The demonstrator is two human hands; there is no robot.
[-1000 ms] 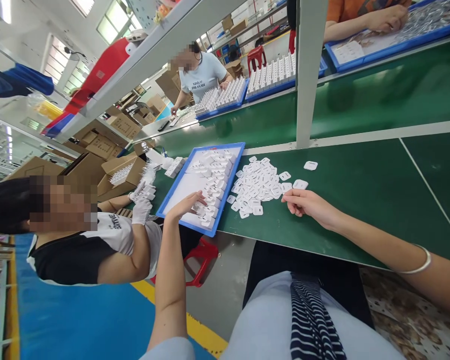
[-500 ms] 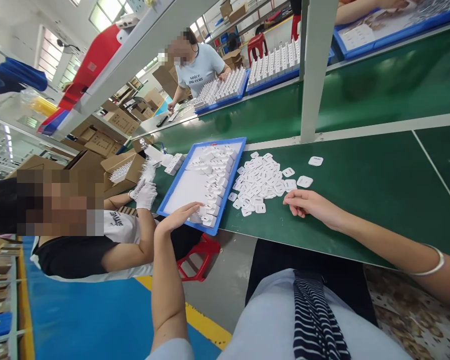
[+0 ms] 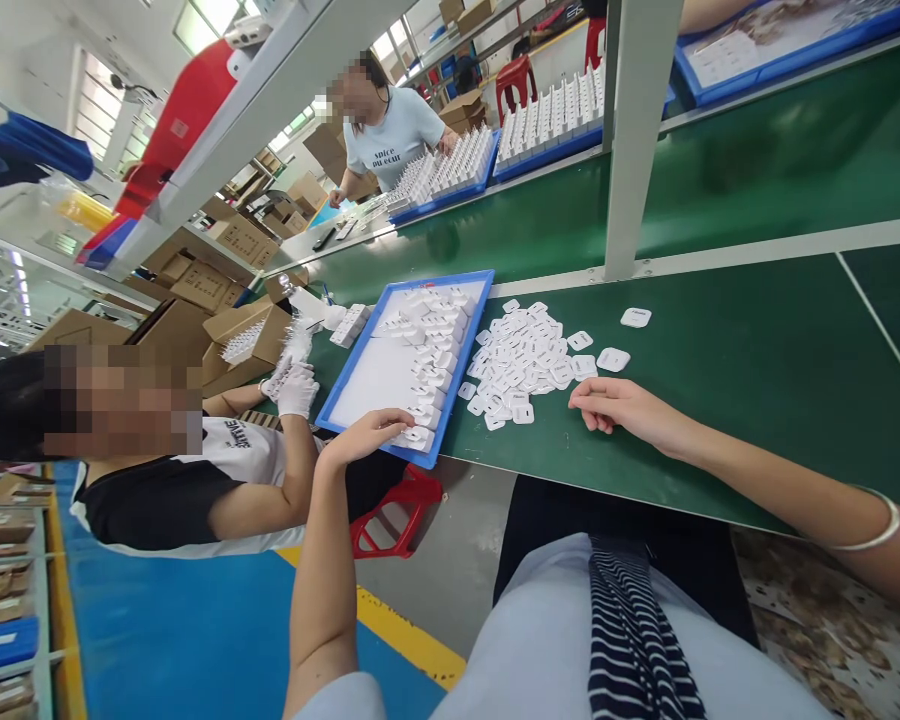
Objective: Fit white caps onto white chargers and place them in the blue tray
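Observation:
My left hand (image 3: 369, 434) is over the near edge of a blue-rimmed tray (image 3: 461, 365). Its fingers are stretched out, the tips at the closest of the white plastic pieces (image 3: 429, 392) lined up along the tray's right side; whether they touch is unclear. My right hand (image 3: 619, 408) rests on the green table, fingers curled and thumb against the forefinger. Anything inside that pinch is hidden. Just left of it spreads a heap of flat, white, square plates with rounded corners (image 3: 521, 350), each with a small dark mark. Loose plates (image 3: 613, 359) lie beyond the hand.
A co-worker (image 3: 255, 480) in white gloves sits at left beside a cardboard box (image 3: 247, 340). Another person (image 3: 394, 130) works across the bench behind trays of upright white parts (image 3: 457, 170). A white post (image 3: 637, 150) rises from the table's back rail.
My left hand has shifted slightly right, its fingers now bending towards the pieces at the tray's near end. My right hand stays nearly where it was.

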